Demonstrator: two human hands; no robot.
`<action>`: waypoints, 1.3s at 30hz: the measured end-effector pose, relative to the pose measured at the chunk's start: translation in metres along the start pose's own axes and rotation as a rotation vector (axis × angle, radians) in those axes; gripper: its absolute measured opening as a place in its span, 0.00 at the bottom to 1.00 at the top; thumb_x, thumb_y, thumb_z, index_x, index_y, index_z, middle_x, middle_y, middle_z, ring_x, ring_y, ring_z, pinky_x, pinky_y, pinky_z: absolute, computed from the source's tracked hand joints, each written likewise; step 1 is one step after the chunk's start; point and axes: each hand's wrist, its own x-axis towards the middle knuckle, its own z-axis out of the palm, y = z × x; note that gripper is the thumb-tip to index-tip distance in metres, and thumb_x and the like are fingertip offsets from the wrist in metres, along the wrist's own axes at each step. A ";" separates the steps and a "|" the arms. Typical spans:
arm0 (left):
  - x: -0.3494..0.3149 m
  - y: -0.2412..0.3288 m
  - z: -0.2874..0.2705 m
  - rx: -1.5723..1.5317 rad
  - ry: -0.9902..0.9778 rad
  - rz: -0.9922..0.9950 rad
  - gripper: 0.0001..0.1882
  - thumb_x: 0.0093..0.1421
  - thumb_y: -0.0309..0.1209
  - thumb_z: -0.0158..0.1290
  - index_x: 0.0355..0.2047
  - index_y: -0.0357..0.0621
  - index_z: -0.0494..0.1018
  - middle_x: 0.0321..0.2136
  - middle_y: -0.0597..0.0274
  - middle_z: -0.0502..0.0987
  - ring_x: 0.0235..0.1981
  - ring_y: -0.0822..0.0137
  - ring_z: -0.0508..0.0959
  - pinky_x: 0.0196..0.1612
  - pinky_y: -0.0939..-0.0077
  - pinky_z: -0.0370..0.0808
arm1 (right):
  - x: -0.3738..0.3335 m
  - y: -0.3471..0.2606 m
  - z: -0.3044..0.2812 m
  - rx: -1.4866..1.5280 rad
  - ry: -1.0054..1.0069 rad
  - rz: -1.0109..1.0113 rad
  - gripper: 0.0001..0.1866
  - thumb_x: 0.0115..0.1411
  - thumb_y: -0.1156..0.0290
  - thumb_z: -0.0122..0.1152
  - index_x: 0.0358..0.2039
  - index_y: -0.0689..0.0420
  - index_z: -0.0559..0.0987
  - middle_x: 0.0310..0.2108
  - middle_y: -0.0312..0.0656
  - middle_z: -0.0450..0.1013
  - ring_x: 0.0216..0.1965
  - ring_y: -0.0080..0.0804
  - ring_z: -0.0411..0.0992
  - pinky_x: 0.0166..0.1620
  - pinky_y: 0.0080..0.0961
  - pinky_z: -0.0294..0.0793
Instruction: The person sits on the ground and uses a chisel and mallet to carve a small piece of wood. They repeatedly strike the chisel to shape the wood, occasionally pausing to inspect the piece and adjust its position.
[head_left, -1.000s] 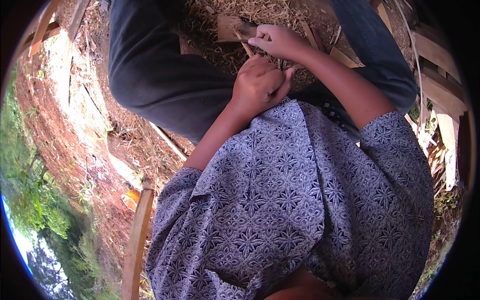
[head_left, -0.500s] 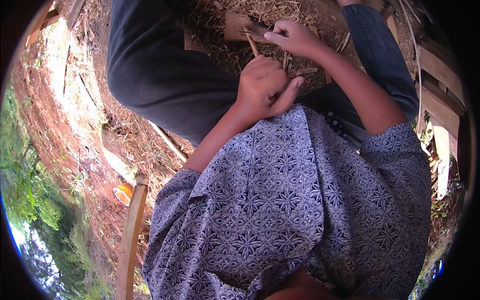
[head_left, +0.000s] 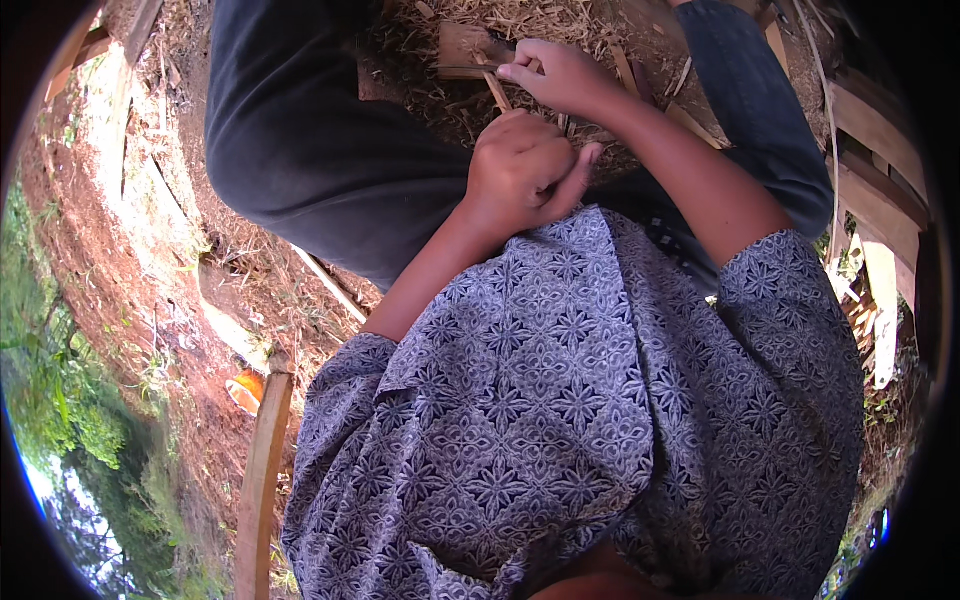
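My left hand [head_left: 520, 168] is closed around a thin wooden stick [head_left: 497, 92], its thumb pointing off to the right. The stick's far end sticks out beyond the fist, slanting up and left. Just above and right of it, my right hand [head_left: 565, 78] is pinched round what looks like a knife [head_left: 466, 68], its thin dark blade seen edge-on and pointing left. That blade crosses at the tip of the stick; whether the two touch I cannot tell. Under the tip lies a wooden block [head_left: 460, 42] on the ground. The knife's handle is hidden in my fingers.
Wood shavings [head_left: 570, 22] and offcuts litter the ground between my dark-trousered legs [head_left: 320, 150]. Several boards [head_left: 880, 170] are stacked at the right. A wooden post [head_left: 262, 470] stands at the lower left, beside an orange object [head_left: 245, 390].
My right hand has shifted left and slightly up, and the blade with it along the stick's tip. My left hand still grips the stick, almost unmoved.
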 end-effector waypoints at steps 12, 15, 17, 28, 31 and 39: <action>0.002 0.006 -0.009 -0.116 -0.068 -0.001 0.21 0.52 0.23 0.63 0.14 0.46 0.60 0.13 0.63 0.63 0.13 0.60 0.65 0.19 0.67 0.60 | 0.020 0.026 -0.012 0.036 0.007 0.063 0.26 0.66 0.42 0.61 0.33 0.56 0.78 0.20 0.37 0.76 0.20 0.26 0.75 0.27 0.29 0.74; 0.000 0.006 -0.014 -0.121 -0.127 -0.008 0.18 0.52 0.27 0.63 0.14 0.46 0.63 0.13 0.62 0.64 0.14 0.58 0.67 0.20 0.65 0.63 | -0.011 0.001 -0.040 0.079 -0.135 0.115 0.26 0.66 0.42 0.62 0.33 0.56 0.77 0.20 0.36 0.77 0.20 0.23 0.75 0.26 0.25 0.73; 0.001 0.008 -0.017 -0.103 -0.195 -0.036 0.16 0.52 0.31 0.63 0.15 0.46 0.67 0.12 0.60 0.66 0.15 0.55 0.70 0.22 0.62 0.68 | -0.029 0.000 -0.044 0.050 -0.134 0.068 0.24 0.65 0.45 0.65 0.31 0.57 0.77 0.20 0.37 0.77 0.21 0.24 0.74 0.27 0.26 0.73; 0.000 0.010 -0.007 -0.077 -0.238 0.027 0.15 0.53 0.29 0.61 0.15 0.45 0.67 0.12 0.60 0.67 0.14 0.55 0.70 0.21 0.62 0.68 | -0.010 0.031 -0.013 -0.145 -0.027 -0.008 0.26 0.62 0.45 0.67 0.26 0.57 0.76 0.19 0.39 0.71 0.22 0.31 0.69 0.29 0.34 0.69; -0.002 0.009 -0.005 -0.066 -0.257 0.022 0.15 0.53 0.29 0.61 0.15 0.45 0.68 0.13 0.60 0.68 0.14 0.56 0.71 0.21 0.62 0.68 | 0.009 0.041 -0.006 -0.163 -0.035 0.063 0.26 0.63 0.46 0.66 0.25 0.57 0.75 0.20 0.40 0.70 0.22 0.32 0.69 0.29 0.35 0.69; 0.000 0.010 -0.003 -0.055 -0.299 0.052 0.16 0.55 0.30 0.61 0.15 0.47 0.67 0.11 0.63 0.66 0.14 0.58 0.71 0.20 0.63 0.68 | 0.042 0.052 -0.001 -0.282 -0.040 0.074 0.28 0.65 0.43 0.62 0.25 0.57 0.76 0.19 0.41 0.73 0.20 0.32 0.72 0.27 0.35 0.72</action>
